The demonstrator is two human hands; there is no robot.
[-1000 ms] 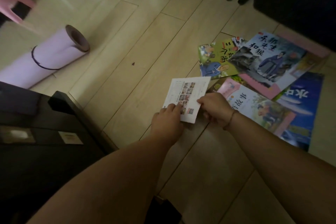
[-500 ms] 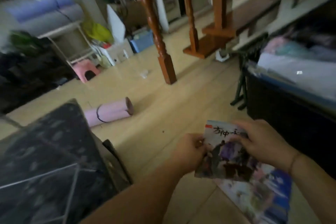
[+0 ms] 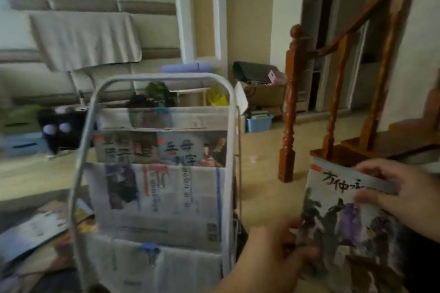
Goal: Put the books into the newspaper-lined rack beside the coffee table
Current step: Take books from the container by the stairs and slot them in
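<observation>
Metal rack (image 3: 157,173) lined with newspaper, two books (image 3: 159,148) already in upper pocket. Right of rack, another book (image 3: 345,223) held upright, left hand (image 3: 273,254) and right hand (image 3: 402,190) fingers curled round edges; not yet inside.

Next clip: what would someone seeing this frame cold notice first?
The metal rack fills the middle, its tiers lined with newspaper, and two books already stand in an upper tier. At lower right both hands hold an illustrated book upright beside the rack: the left hand grips its left edge, the right hand its top corner. A wooden stair post rises behind.
</observation>
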